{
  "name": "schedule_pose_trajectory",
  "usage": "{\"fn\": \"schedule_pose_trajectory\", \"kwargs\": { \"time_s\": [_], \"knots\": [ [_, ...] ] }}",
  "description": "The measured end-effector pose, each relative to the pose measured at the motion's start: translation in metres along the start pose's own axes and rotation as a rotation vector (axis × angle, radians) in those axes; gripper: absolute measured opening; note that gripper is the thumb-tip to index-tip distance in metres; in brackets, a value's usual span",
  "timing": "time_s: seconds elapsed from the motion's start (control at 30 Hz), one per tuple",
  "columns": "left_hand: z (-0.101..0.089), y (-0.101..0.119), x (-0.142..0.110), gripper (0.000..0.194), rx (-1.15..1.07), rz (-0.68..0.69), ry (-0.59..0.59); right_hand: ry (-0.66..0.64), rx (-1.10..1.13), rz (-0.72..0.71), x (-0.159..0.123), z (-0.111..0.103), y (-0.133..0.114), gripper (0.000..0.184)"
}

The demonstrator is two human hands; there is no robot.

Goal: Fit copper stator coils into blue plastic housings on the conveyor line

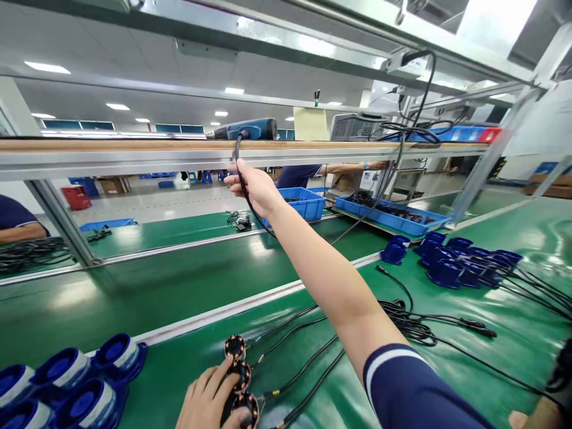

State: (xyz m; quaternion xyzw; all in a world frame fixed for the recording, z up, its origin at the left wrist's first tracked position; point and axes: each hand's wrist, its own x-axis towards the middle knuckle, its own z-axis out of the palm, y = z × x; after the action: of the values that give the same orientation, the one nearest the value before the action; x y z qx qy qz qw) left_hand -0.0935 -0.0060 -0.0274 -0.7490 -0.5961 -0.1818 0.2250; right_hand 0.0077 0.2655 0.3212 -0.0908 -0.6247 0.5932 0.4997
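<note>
On the near side of the green desk [161, 363], the left hand [209, 394] is resting over a short row of three round, copper-wound parts [241, 375], its fingers spread and touching them. Thin black cables [308, 381] are running from these parts to the right, passing beneath the outstretched right arm. Farther off and higher, the right hand [257, 187] is reaching up to a black cord [243, 189], which is hanging from a blue, gun-shaped tool [254, 129] lying on the shelf [147, 157]. The cord is crossing the front of that hand; its fingers are pointing left, slightly bent, but whether they are pinching the cord I cannot tell. Dark blue round housings [84, 381] are standing at the near left, and more blue housings [447, 271] are sitting together at the right, with a tangle of black cables [402, 322] lying nearer. Beyond the hands, a blue bin [308, 207] and a long blue tray [397, 221] are holding small dark parts. Behind the shelf, another person's arm [346, 169] is extending to the right.
</note>
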Motion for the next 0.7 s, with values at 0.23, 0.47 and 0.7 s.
{"fn": "schedule_pose_trajectory", "kwargs": {
  "time_s": [0.23,0.47,0.7],
  "knots": [
    [-0.010,0.012,-0.003,0.040,-0.196,-0.155,-0.145,-0.100,0.305,-0.040,-0.038,0.019,-0.028,0.044],
    [-0.031,0.006,-0.009,0.056,-0.345,-0.395,0.010,0.061,0.705,0.150,-0.004,0.016,-0.082,0.031],
    [-0.043,-0.010,-0.013,0.050,-0.358,-0.568,0.334,0.046,0.372,0.054,-0.104,0.022,-0.086,0.039]
  ]
}}
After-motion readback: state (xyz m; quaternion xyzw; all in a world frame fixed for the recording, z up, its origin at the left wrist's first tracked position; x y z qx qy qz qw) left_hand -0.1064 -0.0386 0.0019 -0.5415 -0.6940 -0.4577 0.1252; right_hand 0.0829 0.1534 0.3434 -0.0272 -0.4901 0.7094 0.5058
